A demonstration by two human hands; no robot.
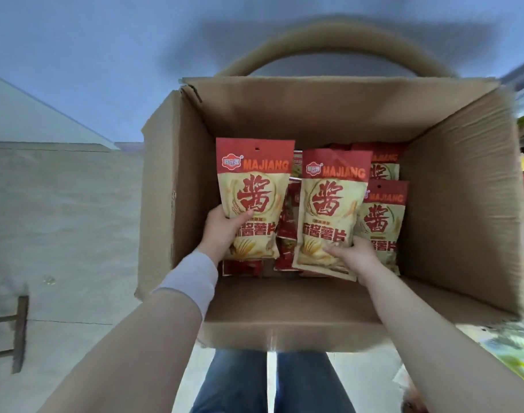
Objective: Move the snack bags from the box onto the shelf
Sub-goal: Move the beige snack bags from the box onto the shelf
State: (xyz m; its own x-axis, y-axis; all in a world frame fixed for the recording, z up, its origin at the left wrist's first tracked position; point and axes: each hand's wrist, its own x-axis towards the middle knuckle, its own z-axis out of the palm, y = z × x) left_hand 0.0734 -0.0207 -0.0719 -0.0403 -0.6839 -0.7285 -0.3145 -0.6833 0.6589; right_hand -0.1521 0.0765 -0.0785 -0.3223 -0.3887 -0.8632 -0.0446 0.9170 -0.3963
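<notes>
In the box (pixel 171 204), by its left wall, the left hand (pixel 225 231) grips the left bag (pixel 252 186) low, the right hand (pixel 354 257) likewise the right bag (pixel 329 210), both bags running lengthwise from the fingers toward the far wall, spare bags (pixel 381 222) under and right, the way up likely free.

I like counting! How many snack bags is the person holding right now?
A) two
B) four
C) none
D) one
A: the left hand grips the left snack bag, and the right hand grips the right snack bag.
</notes>
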